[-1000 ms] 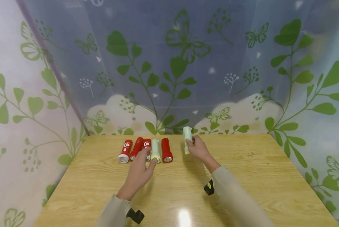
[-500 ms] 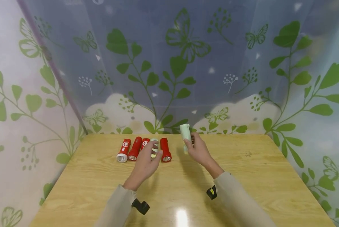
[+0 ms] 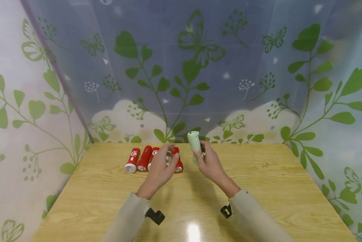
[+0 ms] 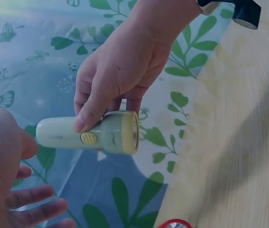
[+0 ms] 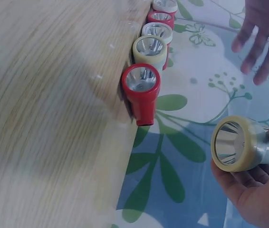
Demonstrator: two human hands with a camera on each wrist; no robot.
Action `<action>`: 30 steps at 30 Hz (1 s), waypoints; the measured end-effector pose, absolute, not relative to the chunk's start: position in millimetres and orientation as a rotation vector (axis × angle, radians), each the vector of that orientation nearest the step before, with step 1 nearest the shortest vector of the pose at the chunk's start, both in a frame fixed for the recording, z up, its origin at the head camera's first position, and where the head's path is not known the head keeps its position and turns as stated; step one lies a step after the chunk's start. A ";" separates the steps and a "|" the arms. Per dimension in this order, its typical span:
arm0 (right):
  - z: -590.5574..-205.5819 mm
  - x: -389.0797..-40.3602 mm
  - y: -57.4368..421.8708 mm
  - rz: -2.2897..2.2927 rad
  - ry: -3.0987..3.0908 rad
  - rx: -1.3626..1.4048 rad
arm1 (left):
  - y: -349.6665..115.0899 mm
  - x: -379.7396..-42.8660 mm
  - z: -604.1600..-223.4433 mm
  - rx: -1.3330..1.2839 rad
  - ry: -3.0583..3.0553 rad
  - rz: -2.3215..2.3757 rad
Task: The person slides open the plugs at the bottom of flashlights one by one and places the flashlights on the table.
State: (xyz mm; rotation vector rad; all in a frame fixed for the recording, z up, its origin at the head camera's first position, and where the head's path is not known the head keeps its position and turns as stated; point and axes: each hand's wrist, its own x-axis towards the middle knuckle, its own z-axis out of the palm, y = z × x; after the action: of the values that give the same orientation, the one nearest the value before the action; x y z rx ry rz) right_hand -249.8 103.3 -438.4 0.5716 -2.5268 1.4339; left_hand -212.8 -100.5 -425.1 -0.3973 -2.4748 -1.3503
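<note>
Just below the frame's centre, a person's left hand (image 3: pixel 161 168) holds nothing, fingers apart; right of it, the right hand (image 3: pixel 211 164) grips a pale green flashlight (image 3: pixel 194 141) (raised, lens end lower). Beyond, left of centre, five flashlights (image 3: pixel 144 158) line a wooden table (image 3: pixel 259 201) before leaf-print cloth (image 3: pixel 229 90).

Green flashlight (image 4: pixel 96 130): lettering (image 4: pixel 56 137) illegible.
</note>
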 end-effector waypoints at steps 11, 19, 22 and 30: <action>-432.6 -237.3 98.4 1.350 -2.484 0.601 | -87.3 -209.4 -409.9 -0.475 -2.370 -1.378; -429.1 -229.0 96.6 1.314 -2.436 0.631 | -80.8 -209.8 -404.5 -0.493 -2.321 -1.386; -430.0 -226.6 96.7 1.300 -2.429 0.636 | -77.5 -208.6 -402.6 -0.495 -2.317 -1.409; -433.0 -221.3 97.1 1.270 -2.429 0.627 | -72.2 -206.6 -402.4 -0.523 -2.301 -1.395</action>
State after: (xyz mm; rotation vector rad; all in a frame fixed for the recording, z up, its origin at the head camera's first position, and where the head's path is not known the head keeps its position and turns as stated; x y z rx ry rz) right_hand -221.3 97.1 -433.0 0.6268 -2.4292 1.2704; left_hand -206.6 -72.2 -402.4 -0.5226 -2.3008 -1.3945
